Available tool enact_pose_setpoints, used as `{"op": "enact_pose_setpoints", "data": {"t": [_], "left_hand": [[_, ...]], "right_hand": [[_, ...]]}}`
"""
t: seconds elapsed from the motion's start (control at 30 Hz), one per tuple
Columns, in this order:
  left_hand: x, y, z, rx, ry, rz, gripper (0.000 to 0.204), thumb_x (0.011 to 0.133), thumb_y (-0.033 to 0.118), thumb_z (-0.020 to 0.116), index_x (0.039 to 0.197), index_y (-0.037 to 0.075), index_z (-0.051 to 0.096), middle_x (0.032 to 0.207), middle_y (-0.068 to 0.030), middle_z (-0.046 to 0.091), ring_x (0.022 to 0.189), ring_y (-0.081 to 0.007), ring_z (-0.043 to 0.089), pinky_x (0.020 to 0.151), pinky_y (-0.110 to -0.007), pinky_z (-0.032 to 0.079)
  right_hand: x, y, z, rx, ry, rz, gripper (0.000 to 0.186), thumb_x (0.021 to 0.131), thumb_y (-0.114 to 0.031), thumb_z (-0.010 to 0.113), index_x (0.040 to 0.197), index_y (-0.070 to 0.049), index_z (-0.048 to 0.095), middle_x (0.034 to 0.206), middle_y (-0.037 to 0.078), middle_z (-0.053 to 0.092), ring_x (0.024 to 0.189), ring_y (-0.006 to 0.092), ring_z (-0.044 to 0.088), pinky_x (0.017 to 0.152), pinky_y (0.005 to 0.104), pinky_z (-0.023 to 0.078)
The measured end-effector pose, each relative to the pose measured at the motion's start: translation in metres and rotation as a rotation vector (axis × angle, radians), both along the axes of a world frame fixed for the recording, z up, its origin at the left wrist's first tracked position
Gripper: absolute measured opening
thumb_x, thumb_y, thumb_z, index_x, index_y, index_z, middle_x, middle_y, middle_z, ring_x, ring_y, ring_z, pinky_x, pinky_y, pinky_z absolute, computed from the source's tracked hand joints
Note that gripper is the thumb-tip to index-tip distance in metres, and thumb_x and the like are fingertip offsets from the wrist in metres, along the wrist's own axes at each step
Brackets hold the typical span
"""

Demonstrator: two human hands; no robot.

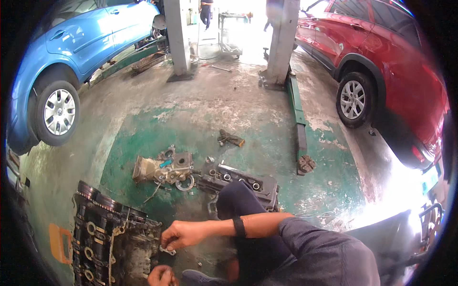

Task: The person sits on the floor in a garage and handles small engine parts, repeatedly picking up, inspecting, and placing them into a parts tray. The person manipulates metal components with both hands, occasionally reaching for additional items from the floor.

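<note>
A dark engine block (pixel 129 243) is seen on the floor at the near left, its surface blackened and oily-looking on the left, duller and greyer on the right. Pale ring-shaped openings are lined up along its left part, and a toothed, rounded rim is shown at its far end. Beside its right edge, a small metal piece (pixel 167 250), pale and irregular in outline, is pinched between the fingertips of the right hand (pixel 175 236). The left hand (pixel 162 276) is held nearer, by the block's near right corner, with fingers curled; whether anything is grasped there cannot be told. Farther off, a soiled metal casing (pixel 145 169) and a long dark cover (pixel 269 190) are laid on the green floor (pixel 191 126).
</note>
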State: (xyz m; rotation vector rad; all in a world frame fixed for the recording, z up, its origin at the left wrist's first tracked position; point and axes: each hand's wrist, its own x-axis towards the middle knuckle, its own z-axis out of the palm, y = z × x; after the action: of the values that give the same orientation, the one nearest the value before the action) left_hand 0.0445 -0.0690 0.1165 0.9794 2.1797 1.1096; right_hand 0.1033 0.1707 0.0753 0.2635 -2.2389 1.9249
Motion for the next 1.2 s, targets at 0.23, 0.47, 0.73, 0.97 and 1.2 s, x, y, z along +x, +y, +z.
{"op": "enact_pose_setpoints", "data": {"t": [0.23, 0.47, 0.73, 0.97, 1.2], "left_hand": [[-0.044, 0.094, -0.070, 0.275, -0.925, 0.098, 0.016, 0.085, 0.018, 0.063, 0.084, 0.003, 0.059, 0.058, -0.0014, 0.051, 0.039, -0.0091, 0.042, 0.034, -0.023, 0.031], [-0.049, 0.089, -0.085, 0.378, -1.112, 0.084, 0.017, 0.085, 0.019, 0.066, 0.085, 0.003, 0.061, 0.064, -0.0015, 0.057, 0.043, -0.0080, 0.048, 0.035, -0.023, 0.035], [-0.056, 0.078, -0.092, 0.405, -1.167, 0.087, 0.016, 0.085, 0.016, 0.064, 0.089, 0.001, 0.063, 0.069, -0.0038, 0.060, 0.045, -0.0102, 0.050, 0.034, -0.024, 0.036], [-0.054, 0.077, -0.097, 0.392, -1.146, 0.135, 0.015, 0.086, 0.016, 0.063, 0.090, 0.002, 0.061, 0.065, -0.0055, 0.059, 0.043, -0.0115, 0.049, 0.035, -0.026, 0.036], [-0.050, 0.082, -0.094, 0.437, -1.147, 0.205, 0.032, 0.095, 0.030, 0.049, 0.096, 0.000, 0.058, 0.070, -0.0087, 0.061, 0.048, -0.0159, 0.053, 0.042, -0.028, 0.042]], "right_hand": [[0.003, 0.014, -0.023, -0.060, -0.011, -0.161, 0.023, 0.079, -0.011, 0.065, 0.097, 0.002, 0.059, 0.079, 0.016, 0.062, 0.071, 0.0227, 0.059, 0.066, 0.0360, 0.046], [-0.001, 0.016, -0.031, 0.102, 0.028, -0.081, 0.027, 0.078, -0.009, 0.065, 0.102, 0.002, 0.059, 0.086, 0.019, 0.063, 0.075, 0.0281, 0.061, 0.069, 0.0378, 0.046], [-0.009, 0.008, -0.029, 0.071, -0.077, -0.011, 0.029, 0.079, -0.008, 0.066, 0.105, 0.004, 0.059, 0.085, 0.019, 0.061, 0.075, 0.0296, 0.059, 0.068, 0.0378, 0.046], [-0.012, 0.009, -0.037, -0.041, -0.137, 0.023, 0.029, 0.079, -0.010, 0.067, 0.104, 0.004, 0.061, 0.085, 0.018, 0.062, 0.075, 0.0285, 0.059, 0.068, 0.0362, 0.047], [-0.011, 0.011, -0.036, -0.002, -0.213, -0.087, 0.019, 0.081, -0.010, 0.067, 0.096, 0.002, 0.064, 0.080, 0.011, 0.066, 0.072, 0.0159, 0.058, 0.066, 0.0326, 0.047]]}}
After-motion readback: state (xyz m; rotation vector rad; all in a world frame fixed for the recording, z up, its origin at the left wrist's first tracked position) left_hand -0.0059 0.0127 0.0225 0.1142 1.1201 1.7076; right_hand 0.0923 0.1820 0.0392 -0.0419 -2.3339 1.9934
